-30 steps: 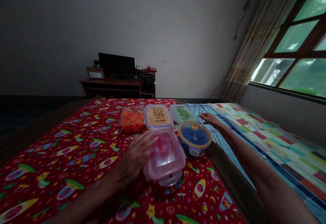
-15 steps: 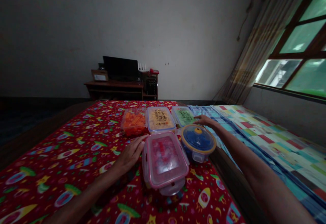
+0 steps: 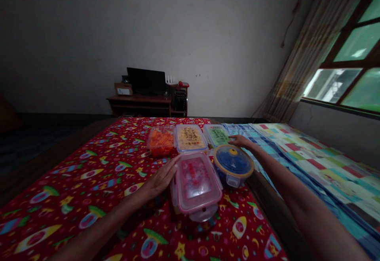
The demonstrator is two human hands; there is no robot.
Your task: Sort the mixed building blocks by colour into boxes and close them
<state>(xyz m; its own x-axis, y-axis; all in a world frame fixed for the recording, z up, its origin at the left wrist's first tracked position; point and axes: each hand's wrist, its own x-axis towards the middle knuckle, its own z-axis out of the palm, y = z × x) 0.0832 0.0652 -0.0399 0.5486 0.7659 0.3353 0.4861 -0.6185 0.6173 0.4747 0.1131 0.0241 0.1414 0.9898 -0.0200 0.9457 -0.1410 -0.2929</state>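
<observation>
A pink-rimmed lidded food container [image 3: 197, 183] with pinkish-red contents sits nearest me. My left hand [image 3: 162, 177] lies along its left side, fingers stretched out, fingertips at the rim. My right hand [image 3: 240, 141] is stretched behind a round container [image 3: 234, 164] with a blue body and yellow-rimmed lid; its fingertips are at the right side of a box with green contents [image 3: 219, 135]. Left of that box stand a blue-rimmed box with yellowish contents [image 3: 190, 139] and dark writing on its lid, and a clear box of orange pieces [image 3: 162, 140].
Everything rests on a red patterned cloth [image 3: 103, 197]. A dark wooden edge [image 3: 267, 201] separates it from a checked, patchwork-patterned bedspread [image 3: 299, 150]. Beyond stands a desk [image 3: 139, 99] with a black monitor [image 3: 147, 80] and a red telephone [image 3: 183, 84]. A curtain [image 3: 292, 71] hangs by the window.
My left hand has slid off the pink lid to the container's left side. My right hand has shifted in to the green box's edge. The camera view has turned slightly left.
</observation>
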